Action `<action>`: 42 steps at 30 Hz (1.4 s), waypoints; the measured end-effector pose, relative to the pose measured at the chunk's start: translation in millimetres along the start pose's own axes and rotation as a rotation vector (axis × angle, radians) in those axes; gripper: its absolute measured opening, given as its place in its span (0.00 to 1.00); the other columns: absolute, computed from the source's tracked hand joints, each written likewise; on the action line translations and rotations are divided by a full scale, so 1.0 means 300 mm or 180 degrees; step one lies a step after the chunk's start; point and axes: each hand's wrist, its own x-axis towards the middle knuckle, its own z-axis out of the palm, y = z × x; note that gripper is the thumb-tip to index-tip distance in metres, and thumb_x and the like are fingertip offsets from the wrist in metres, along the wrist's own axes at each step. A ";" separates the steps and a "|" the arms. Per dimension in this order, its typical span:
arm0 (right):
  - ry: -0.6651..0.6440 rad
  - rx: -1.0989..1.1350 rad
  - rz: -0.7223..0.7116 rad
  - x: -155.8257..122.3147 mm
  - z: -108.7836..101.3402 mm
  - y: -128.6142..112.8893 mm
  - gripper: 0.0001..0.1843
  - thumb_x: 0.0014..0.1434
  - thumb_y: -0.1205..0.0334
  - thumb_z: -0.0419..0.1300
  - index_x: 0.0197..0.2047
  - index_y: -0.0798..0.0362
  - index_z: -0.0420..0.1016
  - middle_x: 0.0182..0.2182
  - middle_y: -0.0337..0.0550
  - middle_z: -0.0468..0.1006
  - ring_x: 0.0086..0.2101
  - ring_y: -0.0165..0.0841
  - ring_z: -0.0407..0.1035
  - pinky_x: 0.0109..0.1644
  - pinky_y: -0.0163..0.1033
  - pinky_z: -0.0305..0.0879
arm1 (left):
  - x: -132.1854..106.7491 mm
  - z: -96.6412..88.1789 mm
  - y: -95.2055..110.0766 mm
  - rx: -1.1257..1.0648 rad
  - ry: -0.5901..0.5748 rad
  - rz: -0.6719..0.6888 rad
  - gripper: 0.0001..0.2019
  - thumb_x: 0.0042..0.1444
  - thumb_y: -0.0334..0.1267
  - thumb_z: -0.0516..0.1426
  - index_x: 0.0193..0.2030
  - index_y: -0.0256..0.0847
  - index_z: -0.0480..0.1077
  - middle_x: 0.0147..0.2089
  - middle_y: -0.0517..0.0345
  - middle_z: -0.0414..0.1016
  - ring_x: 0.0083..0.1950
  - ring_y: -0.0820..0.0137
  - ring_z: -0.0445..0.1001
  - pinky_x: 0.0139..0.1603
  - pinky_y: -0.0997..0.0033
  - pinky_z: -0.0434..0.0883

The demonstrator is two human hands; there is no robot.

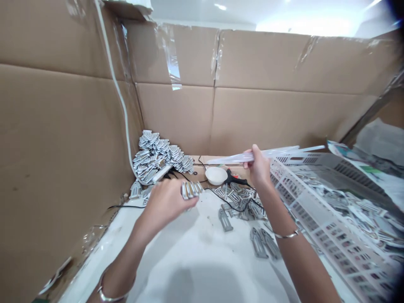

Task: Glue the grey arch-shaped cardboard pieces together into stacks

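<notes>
My left hand [166,201] is closed around a short stack of flat grey plastic pieces [192,190], their edges facing right. It is above the white table, in front of a big heap of similar pieces [158,153]. At the right, my right hand [259,169] grips a bundle of long translucent sticks [284,151] that look like glue sticks, held nearly level over the back of the table. Below their left end sits a small white bowl [216,175]. Beside the bowl lies a black tool [235,180], perhaps a glue gun, partly hidden.
A white slatted plastic basket [307,210] holding many flat pieces stands at the right. Loose grey pieces [225,220] and a black cable [227,205] lie mid-table. Cardboard walls [176,113] enclose the left and back. A white cable [116,84] hangs at the left corner.
</notes>
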 end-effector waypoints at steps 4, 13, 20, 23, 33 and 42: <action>0.0046 0.0577 0.0646 0.018 -0.047 0.018 0.20 0.54 0.46 0.64 0.23 0.52 0.70 0.14 0.35 0.70 0.13 0.23 0.57 0.14 0.30 0.50 | -0.048 0.150 0.055 0.0332 -0.0790 0.0209 0.10 0.48 0.45 0.59 0.30 0.42 0.75 0.33 0.50 0.81 0.37 0.56 0.78 0.32 0.67 0.63; -0.0316 0.0959 0.1044 -0.008 -0.109 0.017 0.18 0.49 0.48 0.68 0.24 0.53 0.71 0.13 0.35 0.69 0.12 0.23 0.58 0.13 0.29 0.53 | -0.119 0.407 0.095 0.0758 -0.1262 0.0288 0.12 0.48 0.40 0.57 0.36 0.38 0.78 0.38 0.43 0.82 0.41 0.48 0.80 0.40 0.58 0.70; -0.0636 0.0679 0.0887 -0.015 -0.140 -0.057 0.18 0.52 0.48 0.64 0.24 0.54 0.72 0.12 0.35 0.70 0.10 0.21 0.53 0.13 0.30 0.47 | -0.164 0.427 0.130 0.0362 -0.1260 0.0357 0.28 0.43 0.51 0.66 0.50 0.38 0.76 0.51 0.41 0.79 0.55 0.46 0.74 0.58 0.48 0.66; -0.0740 0.0509 0.0706 -0.024 -0.147 -0.083 0.18 0.55 0.47 0.62 0.24 0.53 0.73 0.12 0.36 0.70 0.11 0.23 0.55 0.14 0.30 0.48 | -0.170 0.309 0.156 -0.0366 -0.0954 0.0294 0.35 0.41 0.58 0.68 0.54 0.43 0.74 0.54 0.46 0.78 0.56 0.48 0.72 0.57 0.50 0.68; -0.0963 0.0173 0.0350 -0.046 -0.140 -0.083 0.20 0.62 0.46 0.55 0.26 0.51 0.72 0.12 0.34 0.67 0.11 0.24 0.56 0.16 0.33 0.50 | 0.147 0.148 0.263 -0.2119 0.0588 0.0761 0.21 0.65 0.52 0.51 0.56 0.41 0.68 0.56 0.47 0.75 0.55 0.62 0.74 0.55 0.62 0.70; -0.0894 -0.0042 0.0287 -0.022 -0.141 -0.055 0.20 0.61 0.45 0.56 0.26 0.51 0.72 0.11 0.34 0.65 0.12 0.25 0.57 0.17 0.33 0.53 | -0.361 0.434 0.097 -0.0145 -0.0226 0.3098 0.25 0.64 0.51 0.52 0.67 0.50 0.60 0.66 0.52 0.69 0.67 0.60 0.66 0.72 0.57 0.54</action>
